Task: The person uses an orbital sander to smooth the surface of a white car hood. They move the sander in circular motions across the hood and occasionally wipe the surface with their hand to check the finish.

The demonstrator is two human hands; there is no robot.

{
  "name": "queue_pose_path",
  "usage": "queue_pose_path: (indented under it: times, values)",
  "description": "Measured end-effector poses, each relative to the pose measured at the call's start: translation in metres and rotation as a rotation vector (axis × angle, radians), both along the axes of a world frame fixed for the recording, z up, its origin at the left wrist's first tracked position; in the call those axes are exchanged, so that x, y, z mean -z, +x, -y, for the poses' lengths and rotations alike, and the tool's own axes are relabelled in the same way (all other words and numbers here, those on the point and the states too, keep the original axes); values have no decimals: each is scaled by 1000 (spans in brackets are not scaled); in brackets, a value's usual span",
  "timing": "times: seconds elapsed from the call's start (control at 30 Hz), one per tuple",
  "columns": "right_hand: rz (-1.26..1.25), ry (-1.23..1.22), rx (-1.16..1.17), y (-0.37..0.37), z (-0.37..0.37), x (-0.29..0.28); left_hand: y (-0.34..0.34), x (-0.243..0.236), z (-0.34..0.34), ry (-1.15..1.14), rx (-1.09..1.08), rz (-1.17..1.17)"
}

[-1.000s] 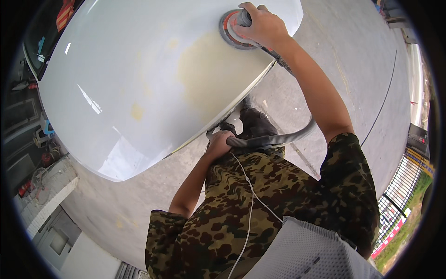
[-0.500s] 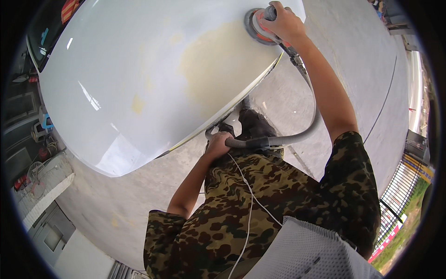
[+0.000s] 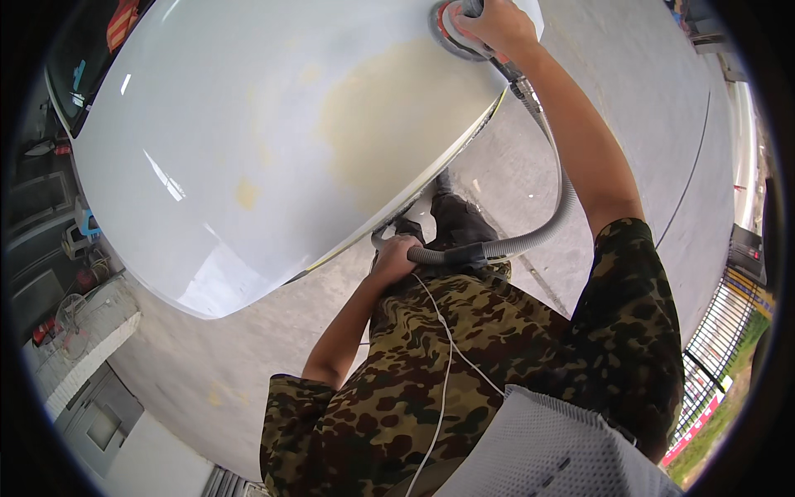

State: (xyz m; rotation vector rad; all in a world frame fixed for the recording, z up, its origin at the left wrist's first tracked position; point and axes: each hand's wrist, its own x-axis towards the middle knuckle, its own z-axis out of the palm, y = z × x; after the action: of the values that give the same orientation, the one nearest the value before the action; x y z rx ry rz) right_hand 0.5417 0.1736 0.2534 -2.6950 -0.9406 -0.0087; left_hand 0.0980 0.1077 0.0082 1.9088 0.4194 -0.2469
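Note:
My right hand [image 3: 505, 29] grips a round orange and grey sander [image 3: 451, 33] on the upper right part of a white car panel [image 3: 199, 108], close to its edge. The panel has a large sanded yellowish-beige patch [image 3: 373, 124] and smaller pale yellow spots. My left hand [image 3: 396, 261] is closed around a grey corrugated hose [image 3: 522, 242] at waist level, below the panel's lower edge; the hose loops up to the sander. A thin white cord [image 3: 447, 331] runs down over my camouflage shirt.
Concrete floor [image 3: 629, 108] lies around the panel, crossed by a thin dark line at right. At the left are a ledge [image 3: 91, 348] with small items, a fan guard and a grey door [image 3: 103, 422]. A barred gate [image 3: 704, 356] stands at the lower right.
My right hand and the sander moved right along the panel over the last second, then slightly upward. My left hand stays on the hose.

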Motion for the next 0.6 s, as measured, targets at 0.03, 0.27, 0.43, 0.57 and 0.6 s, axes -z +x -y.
queue_pose_path:
  times: [0.03, 0.27, 0.43, 0.57, 0.6]
  values:
    - [-12, -9, 14, 1, 1, -2, -2, 0, 0, -6, -11, 6]
    - [-34, 41, -298, -47, -38, 11, 6, 0, -1, 5, 14, 25]
    - [-42, 6, -308, -53, -49, 14, 7, 0, 0, 23, 12, 19]
    - [-16, -18, -89, -15, -31, 6, -3, 1, -2, 24, -47, 9]
    - [1, 13, -44, -3, -23, 5, -6, 2, -3, 26, -64, 6]
